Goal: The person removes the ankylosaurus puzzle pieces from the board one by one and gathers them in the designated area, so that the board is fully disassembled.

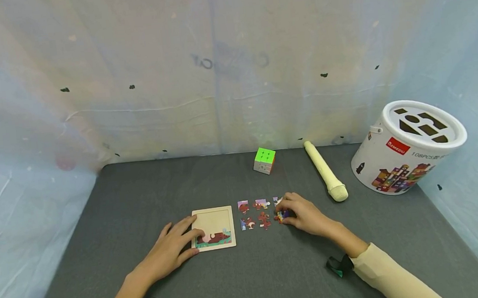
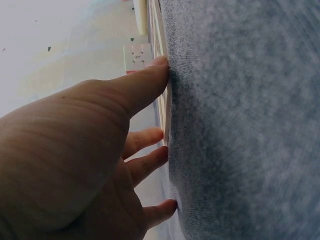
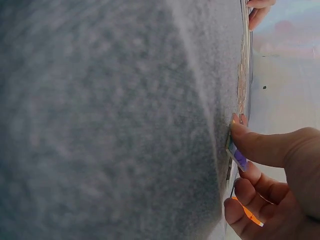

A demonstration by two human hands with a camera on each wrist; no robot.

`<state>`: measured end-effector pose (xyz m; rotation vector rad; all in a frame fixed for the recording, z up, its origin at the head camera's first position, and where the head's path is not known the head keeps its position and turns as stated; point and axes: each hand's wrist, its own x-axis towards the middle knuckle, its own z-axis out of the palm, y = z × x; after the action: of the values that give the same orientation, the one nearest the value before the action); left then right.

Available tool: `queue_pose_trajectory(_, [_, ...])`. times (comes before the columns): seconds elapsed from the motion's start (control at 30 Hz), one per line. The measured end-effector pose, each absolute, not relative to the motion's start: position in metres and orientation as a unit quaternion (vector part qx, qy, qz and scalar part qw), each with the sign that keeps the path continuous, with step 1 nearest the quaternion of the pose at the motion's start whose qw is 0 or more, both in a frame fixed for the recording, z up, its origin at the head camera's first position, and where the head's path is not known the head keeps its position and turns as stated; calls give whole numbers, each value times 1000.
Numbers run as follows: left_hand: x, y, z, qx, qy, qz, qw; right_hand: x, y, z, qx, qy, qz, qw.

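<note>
A square wooden puzzle tray [image 1: 216,219] lies on the dark cloth, with picture pieces [image 1: 219,238] fitted along its near edge and bare wood above. My left hand [image 1: 168,251] rests at the tray's left side, fingers spread over its edge; in the left wrist view the thumb [image 2: 145,82] touches the rim. To the right of the tray, my right hand [image 1: 308,215] pinches a puzzle piece [image 3: 237,154] between thumb and fingers, tilted on edge in the right wrist view. Several loose pieces [image 1: 264,219] lie in two rows between the hands; the fingers partly cover the rightmost ones.
Behind the pieces stands a puzzle cube [image 1: 264,160] with a green top. A pale yellow microphone-shaped object [image 1: 325,169] lies right of it. At the far right stands a white bucket [image 1: 399,157] with a shape-slotted lid. Pale sheeting [image 1: 218,117] hangs around the table.
</note>
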<state>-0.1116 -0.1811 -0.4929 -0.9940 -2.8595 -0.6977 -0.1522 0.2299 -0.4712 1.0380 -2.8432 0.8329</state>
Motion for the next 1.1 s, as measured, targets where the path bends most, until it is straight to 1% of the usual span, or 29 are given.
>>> queue_pose_trajectory(0.2, [-111,-182,-493,-317,-922,-224,9,-153,231,-473,329,-909,257,0])
queue_pose_trajectory(0.4, [-111,-181,-493,-321,-920,-224,24,-152,232,-474,328,-910,255,0])
queue_pose_trajectory(0.57, [-111,-181,-492,-319,-921,-224,19,-152,233,-474,330,-908,258,2])
queue_pose_trajectory(0.9, [-111,-182,-494,-328,-917,-221,35,-152,232,-474,327,-908,260,-13])
queue_pose_trajectory(1.1, [-112,-182,-494,-321,-920,-224,18,-152,233,-472,326,-907,266,-17])
